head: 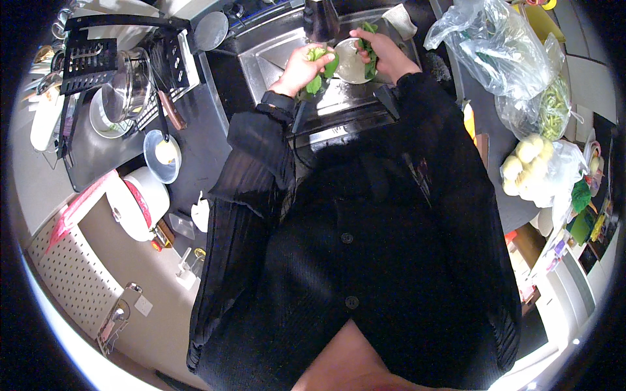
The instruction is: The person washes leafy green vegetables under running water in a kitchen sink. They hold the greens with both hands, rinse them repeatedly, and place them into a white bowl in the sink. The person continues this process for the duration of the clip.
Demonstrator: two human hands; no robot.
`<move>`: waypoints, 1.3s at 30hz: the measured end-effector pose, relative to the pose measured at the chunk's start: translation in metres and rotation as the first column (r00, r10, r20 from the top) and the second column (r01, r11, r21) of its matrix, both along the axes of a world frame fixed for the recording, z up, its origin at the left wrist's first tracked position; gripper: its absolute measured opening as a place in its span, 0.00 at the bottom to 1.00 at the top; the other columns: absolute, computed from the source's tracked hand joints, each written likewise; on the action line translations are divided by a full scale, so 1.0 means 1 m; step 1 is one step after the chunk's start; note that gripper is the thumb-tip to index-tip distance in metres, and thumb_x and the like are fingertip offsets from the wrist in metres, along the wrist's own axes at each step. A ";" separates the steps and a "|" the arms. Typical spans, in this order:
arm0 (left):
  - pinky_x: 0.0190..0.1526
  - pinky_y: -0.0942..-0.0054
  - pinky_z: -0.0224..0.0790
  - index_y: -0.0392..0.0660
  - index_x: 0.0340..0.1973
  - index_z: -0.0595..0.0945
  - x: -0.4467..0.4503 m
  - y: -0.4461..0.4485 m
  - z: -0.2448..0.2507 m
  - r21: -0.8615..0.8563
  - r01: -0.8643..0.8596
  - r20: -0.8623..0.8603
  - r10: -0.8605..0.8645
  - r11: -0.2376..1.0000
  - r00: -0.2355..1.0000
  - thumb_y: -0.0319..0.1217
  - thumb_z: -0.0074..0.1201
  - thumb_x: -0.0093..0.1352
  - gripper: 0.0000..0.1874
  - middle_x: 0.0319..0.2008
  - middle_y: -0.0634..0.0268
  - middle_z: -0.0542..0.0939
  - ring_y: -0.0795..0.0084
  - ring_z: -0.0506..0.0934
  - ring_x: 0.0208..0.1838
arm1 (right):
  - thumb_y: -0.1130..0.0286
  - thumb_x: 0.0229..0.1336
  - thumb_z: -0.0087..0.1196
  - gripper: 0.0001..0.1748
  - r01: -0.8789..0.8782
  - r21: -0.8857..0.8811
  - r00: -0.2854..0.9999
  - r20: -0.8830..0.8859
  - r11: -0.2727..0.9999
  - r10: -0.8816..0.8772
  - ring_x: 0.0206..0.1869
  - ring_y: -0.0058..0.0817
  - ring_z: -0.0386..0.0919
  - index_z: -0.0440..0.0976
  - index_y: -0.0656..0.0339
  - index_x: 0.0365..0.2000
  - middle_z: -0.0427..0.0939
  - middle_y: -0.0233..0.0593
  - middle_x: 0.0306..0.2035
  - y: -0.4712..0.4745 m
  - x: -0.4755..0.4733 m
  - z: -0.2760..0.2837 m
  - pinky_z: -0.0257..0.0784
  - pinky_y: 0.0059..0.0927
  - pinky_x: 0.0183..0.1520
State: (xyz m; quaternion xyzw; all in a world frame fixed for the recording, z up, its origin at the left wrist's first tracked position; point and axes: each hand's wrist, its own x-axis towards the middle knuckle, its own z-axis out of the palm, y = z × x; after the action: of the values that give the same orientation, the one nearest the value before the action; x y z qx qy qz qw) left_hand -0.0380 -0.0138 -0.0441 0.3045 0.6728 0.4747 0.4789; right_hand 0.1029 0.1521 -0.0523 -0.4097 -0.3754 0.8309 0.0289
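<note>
Over a stainless steel sink (266, 54), my left hand (299, 71) pinches bright green leaves (314, 85) between thumb and fingers. Dark green leafy stems (370, 63) are gripped in my right hand (386, 54), with leaf tips showing above and below the fingers. Between the two hands sits a round whitish bowl (348, 61), partly covered by the right hand and its greens. A dark cylindrical object (320, 20) stands just beyond the bowl; its kind is unclear.
On the left, a dish rack (127, 22) holds a glass pot (128, 85) and a wooden-handled knife (172, 111). Near it are a small bowl (168, 168) and a white rice cooker (142, 203). Plastic bags (499, 54) and a bag of pale round produce (528, 163) lie right. A cloth (400, 22) hangs at the sink's far corner.
</note>
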 end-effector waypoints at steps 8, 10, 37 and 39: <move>0.45 0.80 0.69 0.38 0.39 0.80 0.003 0.000 0.008 0.208 0.007 0.005 -0.008 0.978 1.000 0.21 0.54 0.65 0.07 0.36 0.68 0.81 0.81 0.76 0.40 | 0.59 0.63 0.49 0.13 0.112 -0.380 0.967 -0.173 0.918 -0.190 0.18 0.19 0.61 0.70 0.58 0.29 0.74 0.36 0.27 -0.014 0.011 0.005 0.56 0.20 0.19; 0.48 0.78 0.68 0.38 0.38 0.80 0.002 -0.002 0.011 0.233 -0.014 0.014 0.011 0.972 1.000 0.19 0.52 0.64 0.08 0.38 0.67 0.81 0.79 0.76 0.43 | 0.61 0.63 0.49 0.12 0.082 -0.397 0.959 -0.218 0.914 -0.181 0.20 0.19 0.63 0.70 0.58 0.30 0.76 0.36 0.30 -0.019 0.010 0.002 0.57 0.21 0.19; 0.55 0.71 0.63 0.41 0.32 0.77 -0.027 -0.061 0.010 0.419 -0.244 0.043 0.249 0.875 0.968 0.18 0.52 0.59 0.07 0.51 0.63 0.75 0.70 0.72 0.53 | 0.72 0.61 0.41 0.16 -0.109 -0.189 0.924 -0.380 0.976 0.029 0.41 0.32 0.76 0.69 0.67 0.47 0.76 0.41 0.37 -0.051 -0.043 -0.020 0.69 0.34 0.48; 0.52 0.73 0.65 0.41 0.33 0.77 -0.023 -0.057 0.012 0.379 -0.294 0.172 0.245 0.877 0.954 0.18 0.52 0.60 0.07 0.51 0.63 0.75 0.72 0.72 0.51 | 0.72 0.61 0.42 0.11 0.069 -0.200 0.966 -0.230 0.977 -0.115 0.37 0.31 0.75 0.72 0.65 0.39 0.76 0.38 0.31 -0.053 -0.042 -0.021 0.70 0.33 0.42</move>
State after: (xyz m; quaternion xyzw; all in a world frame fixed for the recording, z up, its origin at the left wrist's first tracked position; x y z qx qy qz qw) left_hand -0.0612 -0.0711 -0.0319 0.2705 0.5672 0.6817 0.3747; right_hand 0.0608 0.0993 -0.0738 -0.3240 -0.2685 0.9042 0.0736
